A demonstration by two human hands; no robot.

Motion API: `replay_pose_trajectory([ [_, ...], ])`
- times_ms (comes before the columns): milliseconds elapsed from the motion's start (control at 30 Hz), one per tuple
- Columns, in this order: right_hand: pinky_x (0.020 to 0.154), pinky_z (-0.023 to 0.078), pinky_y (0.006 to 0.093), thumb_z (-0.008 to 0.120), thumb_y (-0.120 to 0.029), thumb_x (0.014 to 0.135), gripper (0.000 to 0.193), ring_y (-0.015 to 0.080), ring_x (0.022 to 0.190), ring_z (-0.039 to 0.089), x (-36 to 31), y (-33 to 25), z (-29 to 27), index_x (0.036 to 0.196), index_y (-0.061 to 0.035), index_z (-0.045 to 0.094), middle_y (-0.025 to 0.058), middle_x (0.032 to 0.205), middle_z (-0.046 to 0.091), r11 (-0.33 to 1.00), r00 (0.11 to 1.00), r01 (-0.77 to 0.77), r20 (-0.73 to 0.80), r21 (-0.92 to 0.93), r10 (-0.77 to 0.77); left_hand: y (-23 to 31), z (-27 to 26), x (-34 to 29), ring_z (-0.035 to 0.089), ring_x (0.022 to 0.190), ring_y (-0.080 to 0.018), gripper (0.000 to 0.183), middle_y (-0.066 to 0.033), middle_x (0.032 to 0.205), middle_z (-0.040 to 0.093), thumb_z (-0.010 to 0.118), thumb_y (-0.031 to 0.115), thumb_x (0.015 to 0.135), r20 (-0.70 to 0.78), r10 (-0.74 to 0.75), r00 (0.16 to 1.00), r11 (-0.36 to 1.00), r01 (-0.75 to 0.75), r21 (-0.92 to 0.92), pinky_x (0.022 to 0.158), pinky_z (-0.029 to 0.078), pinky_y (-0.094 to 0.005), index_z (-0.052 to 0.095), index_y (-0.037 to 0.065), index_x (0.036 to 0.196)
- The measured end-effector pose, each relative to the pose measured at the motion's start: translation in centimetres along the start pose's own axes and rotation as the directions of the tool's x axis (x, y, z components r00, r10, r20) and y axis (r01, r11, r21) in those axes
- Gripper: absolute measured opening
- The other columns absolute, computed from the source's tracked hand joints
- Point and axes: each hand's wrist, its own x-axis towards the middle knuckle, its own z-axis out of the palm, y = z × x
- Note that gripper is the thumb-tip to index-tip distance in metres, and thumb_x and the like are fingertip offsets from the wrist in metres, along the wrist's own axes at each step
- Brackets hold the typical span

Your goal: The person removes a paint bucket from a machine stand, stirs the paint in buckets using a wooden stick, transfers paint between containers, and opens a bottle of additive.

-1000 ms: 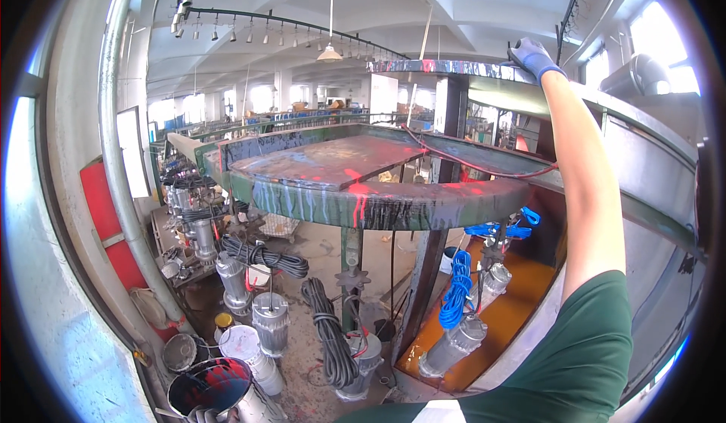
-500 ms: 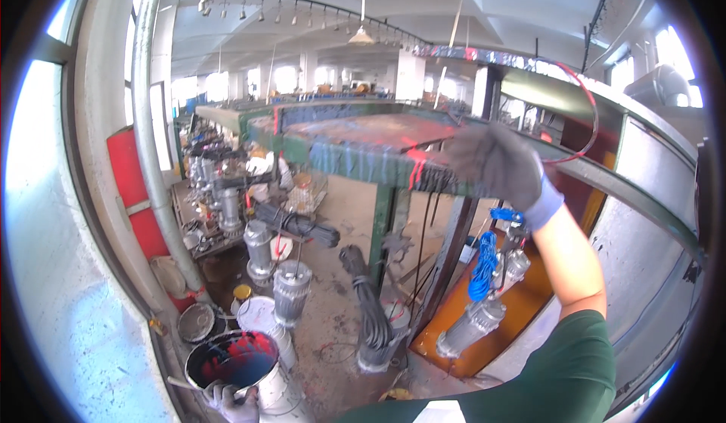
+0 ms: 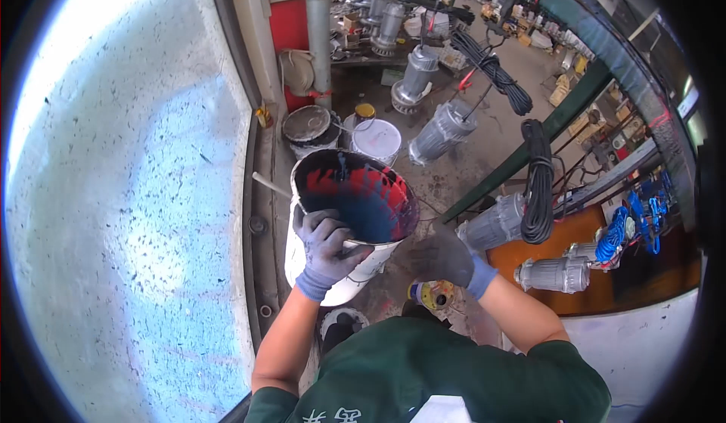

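Right hand [image 3: 442, 257] lowered since earlier, near bucket [image 3: 370, 192] gripped by left hand [image 3: 325, 241].

The left of 2 fisheye cameras on the person's head looks steeply down and forward, over the green shirt [image 3: 378, 359]. The left hand [image 3: 327, 245], right hand [image 3: 446, 258] and paint bucket [image 3: 359, 278] lie close below the lens; submersible pumps [image 3: 442, 132] sit farther off, toward the top. At left, a dark frame [image 3: 240, 68] bows with the lens.
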Motion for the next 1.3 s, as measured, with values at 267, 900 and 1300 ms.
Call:
replay_pose_trajectory([
  [267,0.093,0.056,0.0493,0.06,-0.05,0.098,0.055,0.0352,0.105,0.07,9.2,8.1,-3.6,0.129,-0.0052,0.064,0.0145,0.111,0.072,0.914,0.874,-0.322,0.448,0.247,0.187,0.7,4.8,-6.9,0.063,0.102,-0.0277,0.041,-0.0022,0.088,0.06,0.087,0.044,0.058,0.131,0.144,0.981,0.99,-0.143,-0.013,0.104,0.028,-0.0689,0.066,0.014,0.078],
  [900,0.07,0.062,0.0399,0.07,-0.017,0.086,0.022,0.0245,0.076,0.071,33.5,35.5,-40.6,0.105,-0.0064,0.07,0.0116,0.093,0.074,0.992,0.96,-0.073,-0.262,0.102,0.097,9.1,18.6,-41.5,0.052,0.128,-0.0439,0.09,-0.022,0.152,0.048,0.082,0.017,0.073,0.053,-0.752,0.657,0.591,0.636,0.496,0.109,0.045,-0.0528,0.045,0.011,0.155],
  [1300,0.059,0.056,0.0302,0.073,-0.006,0.078,0.008,0.0214,0.066,0.065,30.4,38.1,-49.3,0.082,0.0002,0.069,0.0107,0.078,0.066,0.999,0.894,-0.03,-0.445,0.042,0.045,28.9,3.8,-73.3,0.061,0.078,-0.017,0.012,-0.0066,0.087,0.072,0.06,0.003,0.097,-0.639,-0.768,-0.042,-0.011,0.999,-0.053,0.076,0.052,-0.0315,0.072,-0.001,0.098],
])
